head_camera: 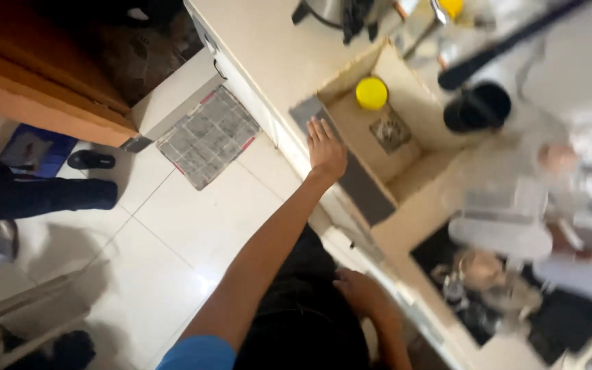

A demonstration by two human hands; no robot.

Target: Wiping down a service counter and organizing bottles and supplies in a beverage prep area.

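A head-worn camera looks steeply down and is tilted, so the room runs on a slant. At far left, another person's dark-trousered leg and black shoe stand on the pale tiled floor, beside a wooden cabinet. A grey patterned mat lies on the floor against the base of the cream counter. One bare arm, which appears to be the person's left, reaches up the middle of the view; the left hand is flat, fingers spread slightly, resting on the near rim of a beige sink set into the counter. The sink's long axis runs diagonally from lower left to upper right, away from the hand. Inside it, just beyond the fingertips and further right, sits a round yellow lid or cup, next to the square drain. The right hand rests lower down at the counter's front edge, near the person's waist, fingers loosely curled and holding nothing; it is well apart from the sink, so the left hand is the nearer. Right of the sink stands a black cup; the rest of the right side is too blurred to make out.
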